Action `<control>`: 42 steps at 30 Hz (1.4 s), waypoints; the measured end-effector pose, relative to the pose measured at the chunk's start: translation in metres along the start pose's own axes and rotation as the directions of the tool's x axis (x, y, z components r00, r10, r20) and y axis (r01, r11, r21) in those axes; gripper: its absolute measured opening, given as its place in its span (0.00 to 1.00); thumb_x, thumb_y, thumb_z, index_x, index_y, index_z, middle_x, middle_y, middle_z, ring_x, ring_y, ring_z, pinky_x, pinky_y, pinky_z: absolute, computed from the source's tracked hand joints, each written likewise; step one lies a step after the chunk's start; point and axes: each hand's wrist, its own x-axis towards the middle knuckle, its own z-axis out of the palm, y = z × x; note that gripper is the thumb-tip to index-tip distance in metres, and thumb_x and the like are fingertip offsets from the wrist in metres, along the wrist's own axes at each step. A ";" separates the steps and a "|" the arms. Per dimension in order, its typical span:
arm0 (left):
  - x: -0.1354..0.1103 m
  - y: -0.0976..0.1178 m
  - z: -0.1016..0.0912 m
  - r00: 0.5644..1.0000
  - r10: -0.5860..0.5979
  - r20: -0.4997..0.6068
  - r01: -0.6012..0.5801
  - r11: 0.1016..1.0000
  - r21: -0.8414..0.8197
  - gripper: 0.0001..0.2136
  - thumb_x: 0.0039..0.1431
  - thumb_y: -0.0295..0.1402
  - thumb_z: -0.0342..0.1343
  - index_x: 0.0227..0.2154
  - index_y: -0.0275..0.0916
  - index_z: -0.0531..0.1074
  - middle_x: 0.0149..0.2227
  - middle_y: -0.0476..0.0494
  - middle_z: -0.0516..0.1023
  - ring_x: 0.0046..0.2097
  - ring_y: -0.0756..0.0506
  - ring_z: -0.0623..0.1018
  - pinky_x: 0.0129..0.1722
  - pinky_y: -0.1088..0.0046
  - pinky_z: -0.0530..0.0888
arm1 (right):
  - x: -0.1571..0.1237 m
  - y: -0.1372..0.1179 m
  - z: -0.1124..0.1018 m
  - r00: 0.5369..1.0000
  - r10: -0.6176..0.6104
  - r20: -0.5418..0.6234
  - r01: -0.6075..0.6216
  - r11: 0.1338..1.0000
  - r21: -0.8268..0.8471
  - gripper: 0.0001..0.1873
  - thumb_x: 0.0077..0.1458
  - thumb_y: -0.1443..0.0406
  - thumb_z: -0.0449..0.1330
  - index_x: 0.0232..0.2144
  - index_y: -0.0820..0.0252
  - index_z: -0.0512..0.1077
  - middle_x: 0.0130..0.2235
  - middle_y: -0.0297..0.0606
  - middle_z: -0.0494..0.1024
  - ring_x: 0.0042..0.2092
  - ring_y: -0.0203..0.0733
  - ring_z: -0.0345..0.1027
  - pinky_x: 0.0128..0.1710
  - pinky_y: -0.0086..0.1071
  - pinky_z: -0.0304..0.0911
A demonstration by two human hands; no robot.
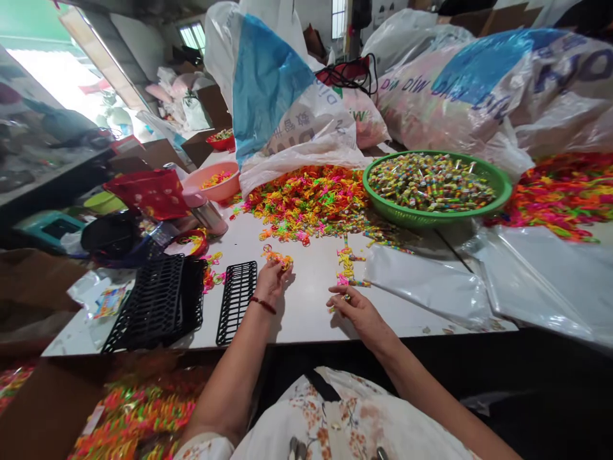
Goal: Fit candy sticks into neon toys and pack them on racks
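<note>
My left hand [272, 281] is closed around several small looped plastic pieces [282, 260] in orange, yellow and pink, just above the white table [306, 306]. Over to the right, the fingers of my right hand [352, 306] are bent together at the fingertips. A small yellowish bit shows by them, too small to name. Beyond that hand lies a short row of yellow and pink plastic pieces [345, 260], with striped tubes [358, 282] sticking out to its right. A black plastic grid tray [237, 300] lies beside my left wrist.
A heap of bright plastic pieces [306, 201] spreads across the back, beside a green basket [431, 220] of striped tubes. Clear plastic bags [426, 284] lie at right. Stacked black grids [148, 300], a tumbler [208, 214] and a pink bowl [223, 190] stand at left.
</note>
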 end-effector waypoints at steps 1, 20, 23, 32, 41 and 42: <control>-0.003 0.002 -0.004 0.999 -0.028 0.019 0.029 0.997 -0.067 0.06 0.53 0.25 0.56 0.32 0.37 0.64 0.32 0.45 0.74 0.34 0.50 0.79 0.38 0.72 0.75 | 0.000 0.001 0.004 1.000 0.001 0.023 -0.001 1.000 0.001 0.25 0.49 0.52 0.64 0.46 0.59 0.70 0.31 0.34 0.75 0.30 0.35 0.63 0.29 0.29 0.58; -0.089 -0.013 0.004 0.985 -0.051 0.168 0.074 0.988 -0.133 0.09 0.50 0.33 0.64 0.33 0.35 0.74 0.31 0.46 0.76 0.30 0.53 0.74 0.30 0.78 0.71 | 0.034 -0.009 0.015 0.997 -0.058 -0.048 0.059 0.998 0.020 0.19 0.51 0.49 0.62 0.30 0.59 0.68 0.24 0.26 0.67 0.18 0.26 0.46 0.16 0.25 0.46; -0.094 0.000 0.001 0.999 0.018 0.052 -0.017 1.000 -0.019 0.16 0.54 0.45 0.60 0.32 0.34 0.74 0.26 0.48 0.73 0.25 0.54 0.69 0.25 0.80 0.66 | 0.024 -0.016 0.014 0.954 -0.263 -0.145 0.221 0.942 -0.252 0.16 0.55 0.53 0.60 0.40 0.56 0.73 0.30 0.31 0.73 0.21 0.30 0.55 0.21 0.26 0.55; -0.101 -0.002 0.020 0.953 -0.123 0.278 0.200 0.943 -0.267 0.21 0.40 0.44 0.70 0.28 0.34 0.68 0.24 0.53 0.69 0.25 0.56 0.68 0.24 0.80 0.66 | -0.006 -0.007 0.035 0.831 -0.490 0.264 0.508 0.474 -0.719 0.24 0.60 0.65 0.53 0.59 0.56 0.62 0.44 0.43 0.74 0.38 0.40 0.71 0.39 0.33 0.68; -0.107 -0.012 0.020 0.968 -0.030 0.249 0.077 0.981 -0.180 0.22 0.51 0.53 0.60 0.29 0.39 0.61 0.21 0.56 0.64 0.19 0.56 0.63 0.19 0.79 0.62 | -0.006 -0.017 0.024 0.961 -0.257 0.104 0.270 0.784 -0.559 0.21 0.60 0.60 0.53 0.55 0.58 0.64 0.37 0.35 0.77 0.34 0.37 0.68 0.38 0.33 0.66; -0.108 -0.012 0.021 0.969 -0.019 0.245 0.062 0.983 -0.170 0.22 0.52 0.53 0.59 0.28 0.39 0.60 0.21 0.56 0.64 0.19 0.56 0.63 0.19 0.79 0.61 | -0.006 -0.016 0.025 0.966 -0.246 0.078 0.247 0.792 -0.558 0.20 0.60 0.59 0.53 0.53 0.59 0.65 0.36 0.36 0.77 0.34 0.37 0.69 0.38 0.34 0.66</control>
